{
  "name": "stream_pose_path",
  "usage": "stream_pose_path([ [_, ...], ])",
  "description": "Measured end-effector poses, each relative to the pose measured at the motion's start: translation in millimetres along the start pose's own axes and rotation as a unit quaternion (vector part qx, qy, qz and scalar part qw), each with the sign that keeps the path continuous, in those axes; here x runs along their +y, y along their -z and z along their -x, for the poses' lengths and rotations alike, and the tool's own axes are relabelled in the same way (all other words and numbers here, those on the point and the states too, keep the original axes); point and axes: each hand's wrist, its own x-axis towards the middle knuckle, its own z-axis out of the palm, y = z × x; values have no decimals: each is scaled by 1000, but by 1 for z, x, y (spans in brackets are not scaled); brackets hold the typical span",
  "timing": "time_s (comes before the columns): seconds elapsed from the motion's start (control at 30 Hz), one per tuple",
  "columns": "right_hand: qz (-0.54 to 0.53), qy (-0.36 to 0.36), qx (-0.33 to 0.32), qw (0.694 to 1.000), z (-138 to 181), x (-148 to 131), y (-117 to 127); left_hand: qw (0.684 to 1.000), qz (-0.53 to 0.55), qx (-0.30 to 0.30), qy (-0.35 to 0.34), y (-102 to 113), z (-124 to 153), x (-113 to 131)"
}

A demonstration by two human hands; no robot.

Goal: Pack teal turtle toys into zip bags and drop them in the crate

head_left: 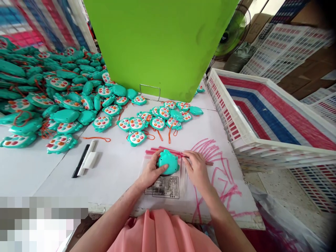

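Note:
A teal frog-shaped toy (168, 162) lies back-up on a clear zip bag (165, 183) with a printed label, near the front of the white table (118, 164). My left hand (151, 171) curls round the toy's left side and grips it. My right hand (195, 167) rests on the right part of the bag with fingers pressed on the plastic near its red zip strip. A stack of the same bags seems to lie underneath.
Many teal toys (52, 94) with orange cords are heaped at the left and scattered mid-table. A green board (160, 45) stands behind. A white crate (262, 122) sits at the right. A black-and-white tool (86, 161) lies left of the bag.

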Motion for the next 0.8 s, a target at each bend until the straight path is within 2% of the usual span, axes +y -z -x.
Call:
stream_pose_path([
  [0.1,-126,-70,-66,987,6,-18,-10,998,58,18,-4,-6,4,9],
  [0.17,-241,-121,-104,957,8,-29,-17,998,52,28,-25,-9,6,16],
  [0.27,-357,-168,-94,914,6,-32,-19,996,-42,35,-68,-10,7,24],
  [0.37,-375,-198,-50,904,-1,-21,-8,974,-200,56,-90,-3,3,25],
  [0.47,-355,-198,-25,913,-6,-8,9,928,-363,26,-78,2,-2,22],
  [0.6,-347,-179,-31,920,-7,2,28,824,-558,-32,-94,-7,-7,20],
  [0.7,-368,-186,-24,911,-5,5,34,762,-641,-32,-90,-18,-7,19],
  [0.8,-376,-200,-23,905,-3,7,35,722,-684,-10,-102,-25,-3,14],
])
